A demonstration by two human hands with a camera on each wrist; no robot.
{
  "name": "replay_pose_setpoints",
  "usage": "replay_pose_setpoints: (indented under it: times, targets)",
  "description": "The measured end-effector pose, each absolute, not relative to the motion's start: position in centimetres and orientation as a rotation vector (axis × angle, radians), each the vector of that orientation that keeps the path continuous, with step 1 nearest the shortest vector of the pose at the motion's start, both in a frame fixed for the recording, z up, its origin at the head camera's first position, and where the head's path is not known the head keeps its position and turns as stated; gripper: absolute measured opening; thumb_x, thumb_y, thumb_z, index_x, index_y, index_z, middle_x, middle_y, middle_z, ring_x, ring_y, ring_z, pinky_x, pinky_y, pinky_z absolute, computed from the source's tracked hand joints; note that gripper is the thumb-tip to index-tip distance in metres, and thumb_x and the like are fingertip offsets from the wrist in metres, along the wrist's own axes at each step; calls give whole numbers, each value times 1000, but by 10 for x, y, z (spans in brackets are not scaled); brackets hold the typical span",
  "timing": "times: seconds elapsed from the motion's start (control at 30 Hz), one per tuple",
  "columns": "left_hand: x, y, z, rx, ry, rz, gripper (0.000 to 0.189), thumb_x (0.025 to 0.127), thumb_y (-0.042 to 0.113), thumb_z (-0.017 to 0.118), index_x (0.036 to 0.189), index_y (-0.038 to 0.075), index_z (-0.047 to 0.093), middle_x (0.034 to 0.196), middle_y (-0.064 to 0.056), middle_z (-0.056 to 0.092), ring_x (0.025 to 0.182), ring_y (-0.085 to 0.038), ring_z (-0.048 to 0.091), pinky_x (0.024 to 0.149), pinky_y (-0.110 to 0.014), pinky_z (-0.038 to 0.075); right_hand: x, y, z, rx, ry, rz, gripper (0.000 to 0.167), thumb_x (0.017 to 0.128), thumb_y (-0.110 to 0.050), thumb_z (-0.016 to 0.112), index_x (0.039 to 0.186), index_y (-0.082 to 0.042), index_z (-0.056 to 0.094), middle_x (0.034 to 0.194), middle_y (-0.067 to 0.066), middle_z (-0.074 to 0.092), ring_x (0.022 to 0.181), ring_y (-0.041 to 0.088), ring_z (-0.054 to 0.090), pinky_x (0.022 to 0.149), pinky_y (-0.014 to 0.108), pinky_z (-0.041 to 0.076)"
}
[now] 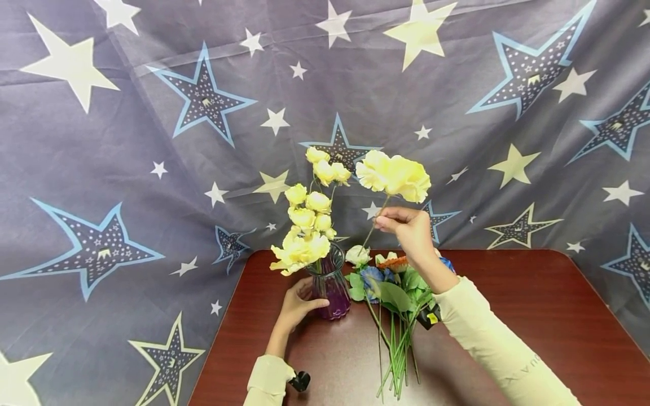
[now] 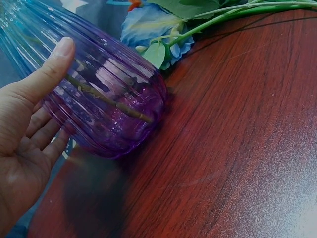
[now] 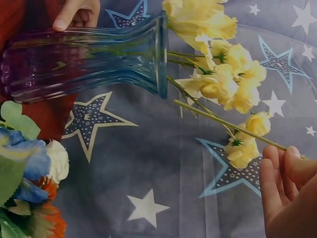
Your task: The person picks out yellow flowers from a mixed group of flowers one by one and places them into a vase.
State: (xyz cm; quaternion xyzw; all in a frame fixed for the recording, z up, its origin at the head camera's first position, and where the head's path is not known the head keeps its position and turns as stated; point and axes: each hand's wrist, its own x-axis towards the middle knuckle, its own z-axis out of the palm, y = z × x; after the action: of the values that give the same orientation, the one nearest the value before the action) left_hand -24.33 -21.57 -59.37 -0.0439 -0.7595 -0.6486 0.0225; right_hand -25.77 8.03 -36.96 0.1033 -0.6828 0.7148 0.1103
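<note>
My left hand (image 1: 295, 306) holds the lower side of a ribbed glass vase (image 1: 331, 294), blue above and purple below, standing on the table. In the left wrist view, the thumb lies across the glass (image 2: 106, 94) and a brown stem shows inside. Yellow flowers (image 1: 304, 217) rise from the vase, most with small round blooms and one with a large ruffled bloom. My right hand (image 1: 412, 231) pinches the stem of another big yellow flower (image 1: 393, 175), held upright to the right of the vase. In the right wrist view, that stem's lower end (image 3: 223, 120) is just outside the vase's rim, apart from it.
Right of the vase, a bunch of flowers lies on the reddish-brown table (image 1: 513, 316), with blue blooms (image 1: 373, 282), a white rose (image 1: 358, 255), an orange flower (image 1: 393, 263) and green stems (image 1: 398, 355) pointing toward me. A grey star-patterned cloth (image 1: 127, 169) hangs behind the table.
</note>
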Motion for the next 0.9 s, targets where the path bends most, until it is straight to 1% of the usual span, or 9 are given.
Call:
replay_pose_setpoints:
  times: [0.13,0.3,0.4,0.63,0.83,0.9]
  targets:
    - [-244,-216,-593,-132,-2355,-2002,64,75,6,90,132,4,63,133,-19,67,131,-33,60,116,-50,45,-260,76,-373,304,-2023,2082,20,92,0,73,103,16,71,83,6,78,71,8,72,78,32,65]
    - [-245,-216,-593,-135,-2366,-1991,64,75,6,90,132,4,63,134,-19,66,132,-34,59,116,-50,45,-262,70,-378,311,-2037,2059,19,92,1,72,104,16,71,91,21,77,70,6,72,74,24,64]
    - [-245,-216,-593,-152,-2370,-1986,64,75,7,90,133,4,63,135,-19,66,132,-34,59,115,-51,45,-263,66,-381,304,-2036,2048,18,91,2,72,103,16,72,94,27,75,70,6,72,73,24,64]
    - [-246,-217,-593,-165,-2364,-1997,63,74,6,91,131,6,64,134,-17,66,133,-34,59,115,-51,45,-263,56,-382,274,-2001,2091,17,90,4,72,102,16,72,95,27,76,69,7,72,74,27,65]
    - [-244,-217,-594,-191,-2345,-2009,64,73,3,90,131,4,64,133,-19,67,131,-34,59,115,-51,45,-262,53,-378,288,-2024,2075,14,91,1,72,101,11,74,98,28,75,72,8,73,78,33,65]
    - [-244,-218,-594,-195,-2347,-2003,63,73,3,90,131,3,64,132,-18,67,130,-34,60,114,-50,46,-262,52,-377,288,-2031,2070,14,91,0,73,101,9,75,98,27,75,73,8,73,78,32,65]
